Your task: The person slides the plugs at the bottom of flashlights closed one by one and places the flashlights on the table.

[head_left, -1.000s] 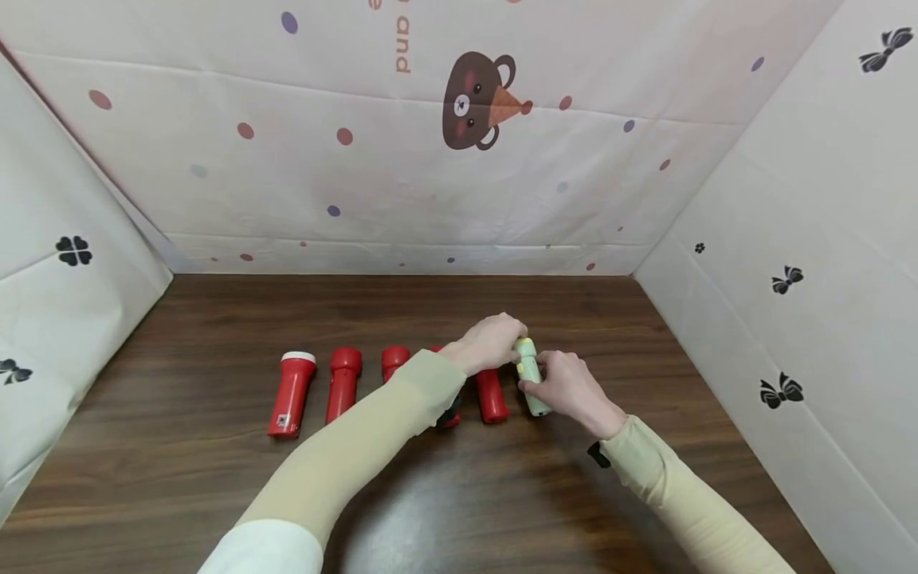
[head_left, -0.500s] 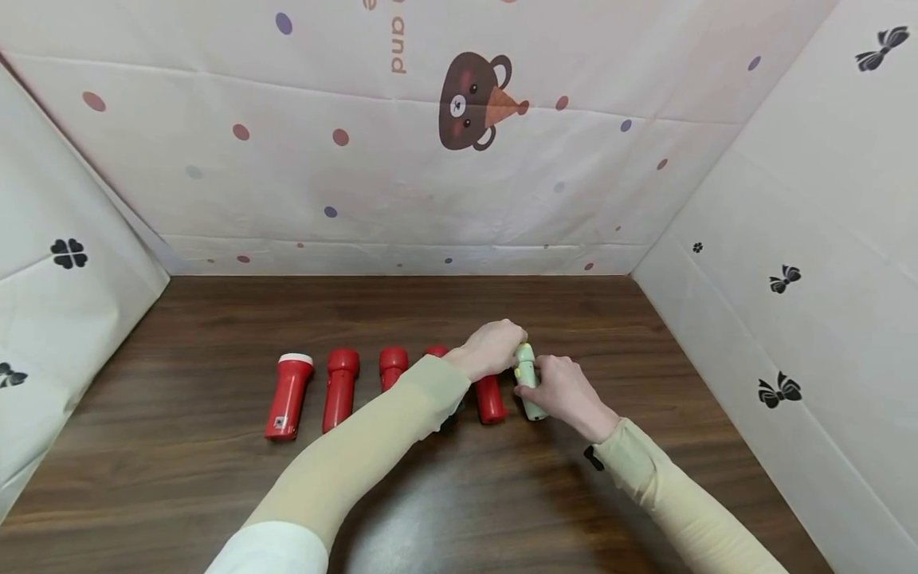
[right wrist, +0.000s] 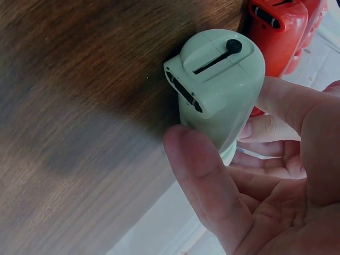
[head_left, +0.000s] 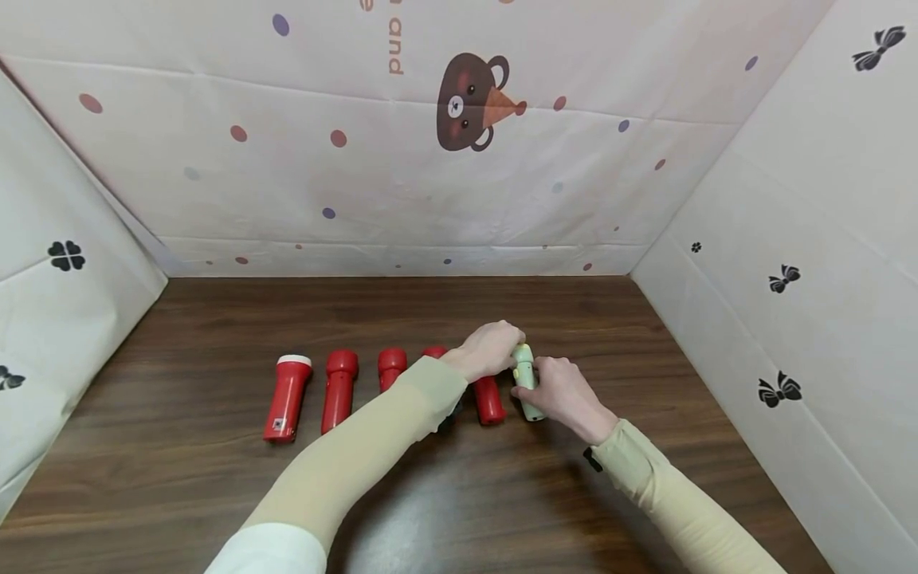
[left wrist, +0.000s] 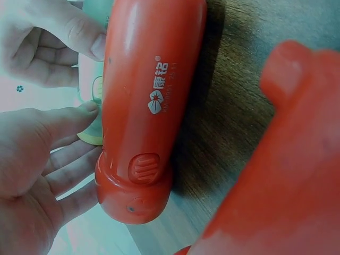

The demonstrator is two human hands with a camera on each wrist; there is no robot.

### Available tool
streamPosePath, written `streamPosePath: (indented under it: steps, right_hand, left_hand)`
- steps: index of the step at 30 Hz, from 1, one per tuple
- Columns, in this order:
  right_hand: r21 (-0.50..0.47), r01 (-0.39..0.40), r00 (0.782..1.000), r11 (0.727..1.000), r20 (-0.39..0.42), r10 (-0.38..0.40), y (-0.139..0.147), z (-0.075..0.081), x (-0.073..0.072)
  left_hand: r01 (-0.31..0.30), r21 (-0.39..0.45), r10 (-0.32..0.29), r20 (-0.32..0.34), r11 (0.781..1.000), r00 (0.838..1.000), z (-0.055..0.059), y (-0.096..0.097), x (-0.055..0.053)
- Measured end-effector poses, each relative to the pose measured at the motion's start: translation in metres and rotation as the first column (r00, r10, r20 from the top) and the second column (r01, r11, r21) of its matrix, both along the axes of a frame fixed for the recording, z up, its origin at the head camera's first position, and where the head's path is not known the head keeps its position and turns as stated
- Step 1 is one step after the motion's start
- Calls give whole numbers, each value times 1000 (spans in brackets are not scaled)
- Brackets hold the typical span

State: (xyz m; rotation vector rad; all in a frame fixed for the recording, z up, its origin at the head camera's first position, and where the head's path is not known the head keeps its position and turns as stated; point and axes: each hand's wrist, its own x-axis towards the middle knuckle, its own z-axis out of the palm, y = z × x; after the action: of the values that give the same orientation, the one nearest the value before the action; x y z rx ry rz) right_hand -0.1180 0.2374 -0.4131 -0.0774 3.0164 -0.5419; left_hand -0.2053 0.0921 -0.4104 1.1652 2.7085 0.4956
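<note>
A pale green flashlight (head_left: 527,387) with yellow details lies at the right end of a row of red flashlights. My left hand (head_left: 488,351) reaches over the row and pinches its head; in the left wrist view the thumb (left wrist: 87,108) is beside its yellow switch. Lower on the body, my right hand (head_left: 566,391) holds it between thumb and fingers. From the right wrist, the tail of the green flashlight (right wrist: 226,74) shows a black slider and a dark slot. Immediately left of it lies a red flashlight (head_left: 489,399), partly hidden by my left hand.
Further left lie more red flashlights, one with a white rim (head_left: 288,399), one all red (head_left: 339,387) and another (head_left: 392,367) partly behind my left sleeve. The dark wooden table (head_left: 215,335) meets white patterned sheets at the back and both sides.
Both hands and the green flashlight have shifted slightly toward me. The grip of each hand looks the same, and the red flashlights stay put; the head view has moved a little.
</note>
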Motion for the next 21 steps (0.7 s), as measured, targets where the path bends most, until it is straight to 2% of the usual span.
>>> streamPosePath:
  steps: [11,15,21]
  right_hand:
    - [14,-34,999,999,6,34,4,-1,-1]
    - [8,-52,999,999,1,52,5,1,-2]
    - [48,-53,998,997,-33,55,12,9,3]
  left_hand:
    - [5,-12,-6,-28,1000,1000,-3,-6,-2]
    - [-21,-20,20,-36,1000,999,-2,-11,-3]
    - [-42,32,43,-41,999,998,4,-25,1]
